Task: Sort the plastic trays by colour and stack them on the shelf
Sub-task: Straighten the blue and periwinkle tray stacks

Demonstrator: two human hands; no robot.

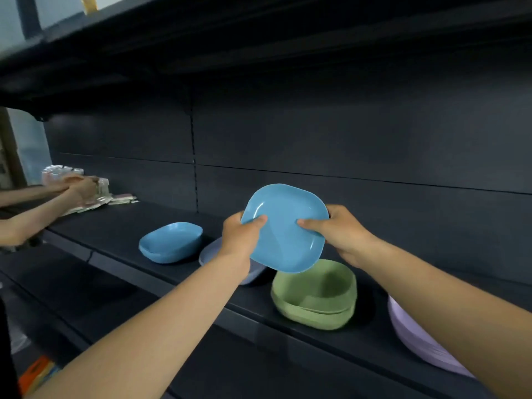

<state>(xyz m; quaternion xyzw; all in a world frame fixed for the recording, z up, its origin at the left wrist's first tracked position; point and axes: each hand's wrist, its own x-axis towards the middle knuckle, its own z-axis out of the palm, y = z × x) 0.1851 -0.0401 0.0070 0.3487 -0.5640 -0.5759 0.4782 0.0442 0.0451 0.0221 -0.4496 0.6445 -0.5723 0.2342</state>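
Note:
Both hands hold a blue square tray [285, 226] tilted up above the dark shelf [129, 223]. My left hand [241, 237] grips its left edge with the thumb on the inside. My right hand [342, 231] grips the right edge the same way. A stack of blue trays [171, 241] sits on the shelf to the left. Below the held tray stands a stack of green trays [315, 295]. A lilac tray [211, 251] lies partly hidden behind my left forearm. Another lilac tray [417, 338] shows at the right, partly behind my right forearm.
Another person's hands [77, 187] handle clear and pink packets [100, 194] at the far left of the shelf. A shelf board [259, 38] hangs overhead. A lower shelf [86, 300] runs below. Orange packaging [37, 372] lies at the bottom left.

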